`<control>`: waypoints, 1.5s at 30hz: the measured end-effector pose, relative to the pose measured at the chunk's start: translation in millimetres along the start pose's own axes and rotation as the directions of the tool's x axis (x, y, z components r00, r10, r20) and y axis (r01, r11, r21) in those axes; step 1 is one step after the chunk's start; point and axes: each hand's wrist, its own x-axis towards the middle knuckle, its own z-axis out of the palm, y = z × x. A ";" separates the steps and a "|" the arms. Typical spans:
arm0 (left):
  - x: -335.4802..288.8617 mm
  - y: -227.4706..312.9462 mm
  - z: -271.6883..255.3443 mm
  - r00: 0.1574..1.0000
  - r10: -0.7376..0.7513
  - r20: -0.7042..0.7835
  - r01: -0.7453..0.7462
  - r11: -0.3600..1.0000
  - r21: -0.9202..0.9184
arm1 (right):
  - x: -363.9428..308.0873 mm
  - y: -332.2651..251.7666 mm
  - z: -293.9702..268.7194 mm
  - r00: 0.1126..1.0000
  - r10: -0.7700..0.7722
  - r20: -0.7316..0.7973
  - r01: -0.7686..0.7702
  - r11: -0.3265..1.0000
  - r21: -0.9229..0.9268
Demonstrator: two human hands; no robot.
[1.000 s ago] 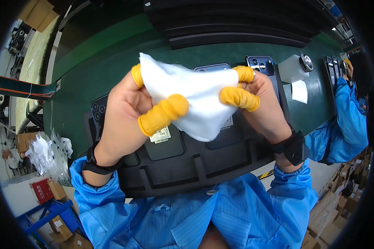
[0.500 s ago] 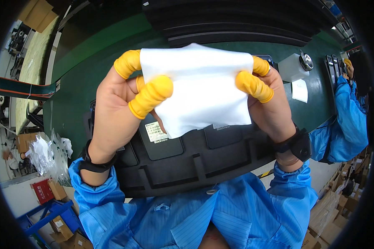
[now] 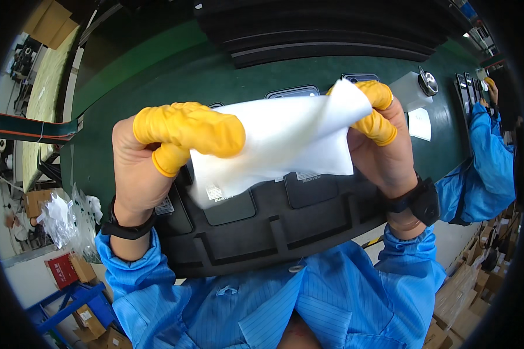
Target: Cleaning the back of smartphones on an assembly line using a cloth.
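Cloth [image 3: 285, 136] — flat before, now rumpled

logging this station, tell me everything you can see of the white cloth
The white cloth looks soft, thin and smooth, with a diagonal fold toward its right and a blurred lower left corner. The left hand and right hand grip opposite sides with yellow-covered fingers, holding it up above the black tray. Its underside is mostly hidden.

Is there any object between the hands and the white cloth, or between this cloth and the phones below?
Only yellow finger cots visibly separate the left hand and right hand from the white cloth they grip. Nothing visible stands between it and the phones in the black tray, though the cloth partly hides that space.
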 end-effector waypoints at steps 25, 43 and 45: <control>2.8 -20.3 17.2 0.975 0.076 -0.207 -0.026 0.972 0.232 | 9.1 12.2 22.9 0.988 -0.037 -0.149 -0.040 0.875 -0.482; -0.5 11.9 22.6 0.910 -0.342 0.236 0.262 0.913 0.313 | 4.1 11.8 25.7 0.952 0.244 0.185 -0.027 0.670 -0.742; 1.3 14.7 23.9 0.882 -0.387 0.269 0.286 0.893 0.348 | 4.1 8.5 26.8 0.939 0.305 0.159 -0.083 0.650 -0.755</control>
